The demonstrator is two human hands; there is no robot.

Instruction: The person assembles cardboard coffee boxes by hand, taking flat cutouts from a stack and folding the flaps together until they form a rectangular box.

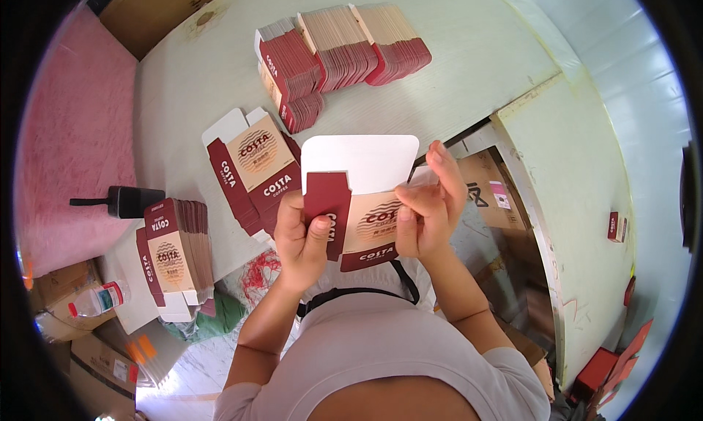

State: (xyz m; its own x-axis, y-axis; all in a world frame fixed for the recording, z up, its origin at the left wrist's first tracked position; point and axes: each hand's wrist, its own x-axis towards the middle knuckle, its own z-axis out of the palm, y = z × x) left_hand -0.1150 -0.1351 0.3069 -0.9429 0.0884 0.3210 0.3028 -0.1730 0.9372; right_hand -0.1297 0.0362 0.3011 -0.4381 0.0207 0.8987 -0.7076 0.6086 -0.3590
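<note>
In front of my body I hold up a partly unfolded carton (370,220), dark red and beige with a white flap standing at its top. My left hand (302,245) grips its left red side panel between thumb and fingers. At the right edge, my right hand (432,209) pinches the beige panel with thumb and bent finger, while other fingers stick up beside the white flap. Just beyond my left hand lie flat, unfolded cartons (253,154) in a small overlapping pile on the table.
Rows of stacked flat cartons (340,47) stand at the table's far side. Another carton stack (176,252) sits at the left, near a black speaker-like box (132,201) and a plastic bottle (99,299). A small finished box (616,227) rests on the right tabletop (586,223). Cardboard boxes (491,190) lie below.
</note>
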